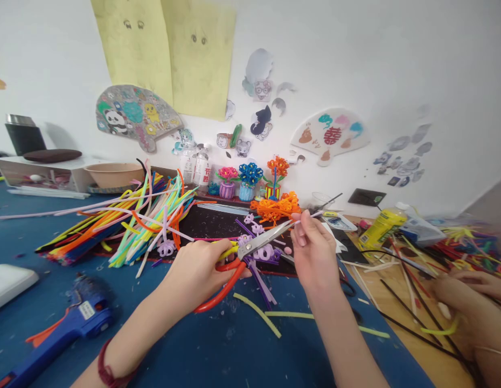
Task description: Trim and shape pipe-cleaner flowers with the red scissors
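Observation:
My left hand (202,264) is closed round the handles of a pair of scissors (261,242), one orange-red loop showing below it. The blades point right and reach my right hand (313,248). That hand pinches a light purple pipe cleaner (318,214) by the blade tips; whether the blades touch it I cannot tell. Below and behind the scissors lie purple pipe-cleaner flowers (264,252) and loose purple stems (262,283). Pieces of yellow-green pipe cleaner (258,314) rest on the blue table between my forearms.
A bundle of coloured pipe cleaners (153,215) lies at the left, beyond a blue glue gun (83,318). Potted pipe-cleaner flowers (250,183) stand by the wall, with orange flowers (277,206) in front. At right are a yellow bottle (382,226) and another person's hands (464,296).

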Available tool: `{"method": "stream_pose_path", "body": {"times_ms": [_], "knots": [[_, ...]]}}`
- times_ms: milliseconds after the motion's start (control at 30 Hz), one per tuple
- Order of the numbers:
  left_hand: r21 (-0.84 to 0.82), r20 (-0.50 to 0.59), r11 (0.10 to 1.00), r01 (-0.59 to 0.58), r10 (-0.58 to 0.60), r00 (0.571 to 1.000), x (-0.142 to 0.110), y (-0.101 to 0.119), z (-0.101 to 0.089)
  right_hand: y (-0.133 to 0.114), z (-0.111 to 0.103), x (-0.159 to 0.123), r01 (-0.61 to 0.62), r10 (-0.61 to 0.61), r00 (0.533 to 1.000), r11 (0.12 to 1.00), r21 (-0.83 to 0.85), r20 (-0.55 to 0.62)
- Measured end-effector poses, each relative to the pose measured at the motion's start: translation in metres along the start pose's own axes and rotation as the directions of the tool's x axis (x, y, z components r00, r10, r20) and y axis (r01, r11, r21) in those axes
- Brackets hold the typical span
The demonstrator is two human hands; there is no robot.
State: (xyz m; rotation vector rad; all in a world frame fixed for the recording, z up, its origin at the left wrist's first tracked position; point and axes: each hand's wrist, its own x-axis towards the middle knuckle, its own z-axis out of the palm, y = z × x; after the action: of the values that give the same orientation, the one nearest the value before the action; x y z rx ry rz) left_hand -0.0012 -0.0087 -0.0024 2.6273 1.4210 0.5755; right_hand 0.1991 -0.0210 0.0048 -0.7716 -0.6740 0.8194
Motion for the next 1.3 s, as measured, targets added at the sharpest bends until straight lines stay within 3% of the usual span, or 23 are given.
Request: {"method": "stream_pose_path", "body": {"times_ms": [200, 367, 633, 1300], "knots": [[0.023, -0.008, 1.000, -0.010, 0.010, 1.000, -0.0001, -0.0024, 0.0011, 0.0001, -0.0017, 0.0011, 0.017, -0.016, 1.000, 0.999, -0.048, 0.020], [0.041, 0.014, 0.999, 0.002, -0.002, 1.000, 0.0005, -0.0003, -0.0005, 0.0001, -0.0039, 0.0054, 0.070, -0.070, 0.997, 0.997, 0.025, -0.008], [0.021, 0.007, 1.000, 0.003, -0.004, 1.000, 0.0009, -0.0004, 0.0017, 0.0013, -0.0012, 0.0008, 0.001, 0.000, 1.000, 1.000, -0.019, 0.003], [0.067, 0.000, 0.997, 0.024, -0.024, 1.000, 0.0008, 0.0006, -0.0011, 0.0011, 0.0002, -0.0009, 0.025, -0.025, 1.000, 0.999, -0.034, 0.003]]}}
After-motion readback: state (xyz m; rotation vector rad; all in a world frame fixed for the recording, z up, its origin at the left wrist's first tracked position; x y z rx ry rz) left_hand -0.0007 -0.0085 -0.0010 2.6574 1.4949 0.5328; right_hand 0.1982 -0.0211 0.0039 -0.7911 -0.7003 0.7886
